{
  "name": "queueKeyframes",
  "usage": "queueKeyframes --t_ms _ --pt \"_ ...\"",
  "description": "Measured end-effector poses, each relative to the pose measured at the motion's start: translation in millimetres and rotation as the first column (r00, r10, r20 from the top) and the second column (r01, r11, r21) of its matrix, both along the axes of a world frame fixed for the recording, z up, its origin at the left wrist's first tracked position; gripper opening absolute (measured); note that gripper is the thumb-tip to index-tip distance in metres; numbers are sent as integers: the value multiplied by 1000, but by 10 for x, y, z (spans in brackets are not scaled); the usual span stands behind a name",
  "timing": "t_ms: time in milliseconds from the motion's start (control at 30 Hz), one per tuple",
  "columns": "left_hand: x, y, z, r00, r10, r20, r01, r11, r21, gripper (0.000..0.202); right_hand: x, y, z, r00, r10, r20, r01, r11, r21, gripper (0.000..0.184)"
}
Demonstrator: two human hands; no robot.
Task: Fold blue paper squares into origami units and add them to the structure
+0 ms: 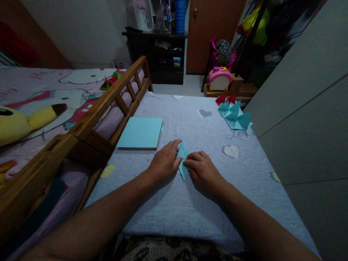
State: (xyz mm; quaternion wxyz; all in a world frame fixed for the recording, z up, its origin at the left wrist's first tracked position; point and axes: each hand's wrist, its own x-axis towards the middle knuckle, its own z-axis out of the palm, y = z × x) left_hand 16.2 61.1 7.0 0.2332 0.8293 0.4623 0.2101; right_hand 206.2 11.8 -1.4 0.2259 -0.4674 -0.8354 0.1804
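A small folded piece of light-blue paper [183, 160] lies on the grey bedsheet [179, 199] between my hands. My left hand [164, 160] rests flat on the paper's left edge, fingers stretched out and close together. My right hand [202, 168] presses on the paper's right side with curled fingertips. A stack of light-blue square paper [140, 132] lies to the left, near the wooden rail. Several folded blue and red paper shapes [234, 114] sit at the far right of the sheet.
A wooden bed rail [104, 106] runs along the left, with a patterned bed and a yellow plush toy [16, 122] beyond it. A grey wall [310, 114] bounds the right. A dark shelf unit [162, 54], a door and pink toys [220, 71] stand at the back.
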Motion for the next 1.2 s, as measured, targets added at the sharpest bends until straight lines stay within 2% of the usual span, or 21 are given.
queueKeyframes --t_ms 100,200,300,467,600,667,933,1200 --pt "-74 61 -22 991 -121 -59 128 984 123 37 1 -2 -18 1000 -5 12 5 1000 5 27" --pt "-127 105 -7 944 -294 -148 310 945 102 17 -2 -10 -26 999 -25 31 24 1000 9 31" --pt "-147 82 37 904 -362 -227 388 918 84 16 1 -27 -5 996 -53 66 52 998 22 32" --pt "-131 -63 80 891 -303 -338 343 937 65 20 44 -46 49 988 -83 132 77 996 47 28" --pt "-128 -111 83 923 -282 -263 299 954 25 19 75 -30 49 986 -110 121 103 993 64 23" --pt "-144 -94 106 932 -287 -219 296 955 6 18 81 -9 35 990 -114 88 109 992 58 21" --pt "-214 15 206 916 -341 -211 347 938 -8 21 94 75 -34 993 -118 -31 119 992 49 16" --pt "-238 126 126 932 -329 -151 323 944 -65 21 109 136 -81 987 -138 -82 136 990 -20 17"
